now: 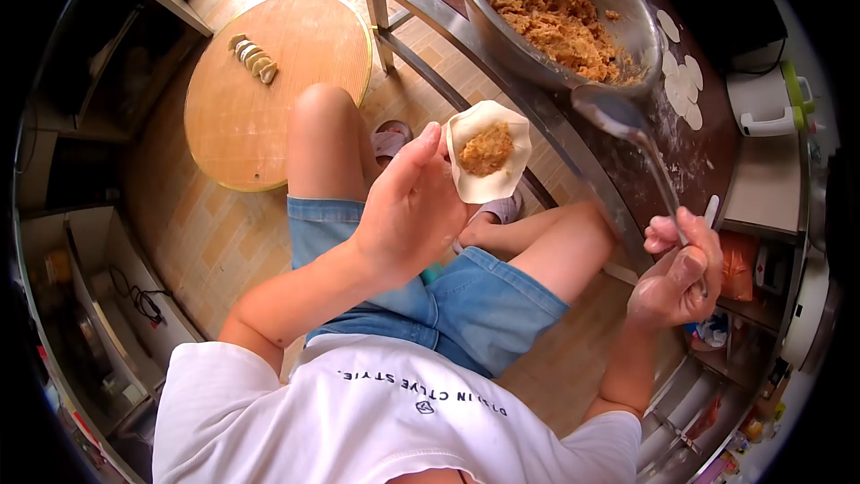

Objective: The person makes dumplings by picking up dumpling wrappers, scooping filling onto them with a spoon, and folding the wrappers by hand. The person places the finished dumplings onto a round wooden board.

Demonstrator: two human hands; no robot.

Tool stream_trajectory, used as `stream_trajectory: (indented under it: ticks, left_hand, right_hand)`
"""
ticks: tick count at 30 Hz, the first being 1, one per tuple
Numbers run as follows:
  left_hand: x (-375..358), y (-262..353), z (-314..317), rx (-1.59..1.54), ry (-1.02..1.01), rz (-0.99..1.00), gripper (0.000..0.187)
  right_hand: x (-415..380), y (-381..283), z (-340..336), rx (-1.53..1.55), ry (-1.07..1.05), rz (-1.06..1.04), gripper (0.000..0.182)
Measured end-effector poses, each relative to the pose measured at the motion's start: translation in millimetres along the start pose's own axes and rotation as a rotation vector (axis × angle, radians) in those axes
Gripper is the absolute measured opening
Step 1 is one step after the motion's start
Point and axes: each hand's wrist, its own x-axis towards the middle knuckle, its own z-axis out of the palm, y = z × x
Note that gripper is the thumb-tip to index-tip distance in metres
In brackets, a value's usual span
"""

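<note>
My left hand (417, 202) holds a round dumpling wrapper (479, 186) by its left side, with a lump of orange-brown filling (486, 150) on its middle. In my right hand (678, 278) is the handle of a metal spoon (661, 175), the fingers closed around it. The spoon's blurred head points toward the near rim of a big metal bowl (491, 31). Inside that bowl is a mass of the same-coloured filling (555, 13). Several loose wrappers (683, 82) lie to the right of the bowl on a dark, floury table (627, 161).
A round wooden board (260, 130) at the left carries a row of folded dumplings (254, 59). My bare knees lie below the hands. At the right stands a white container with green trim (770, 103). Open shelves (90, 287) line the left side.
</note>
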Motion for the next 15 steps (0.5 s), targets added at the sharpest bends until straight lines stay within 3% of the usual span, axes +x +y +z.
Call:
stream_trajectory:
  ticks: [2,8,15]
  left_hand:
    - [1.6,2.8,-1.1,-0.072,0.004,-0.03,0.045]
    - [11.1,9.5,-16.6,-0.227,0.032,-0.126,0.05]
    - [46.8,12.4,-32.4,-0.009,0.217,-0.171,0.049]
  right_hand:
    - [21.3,13.3,-1.9,-0.108,-0.018,-0.08,0.031]
    - [65.7,48.2,-2.6,0.009,-0.194,0.038,0.031]
    - [96.5,85.2,13.2,0.022,-0.376,-0.034,0.036]
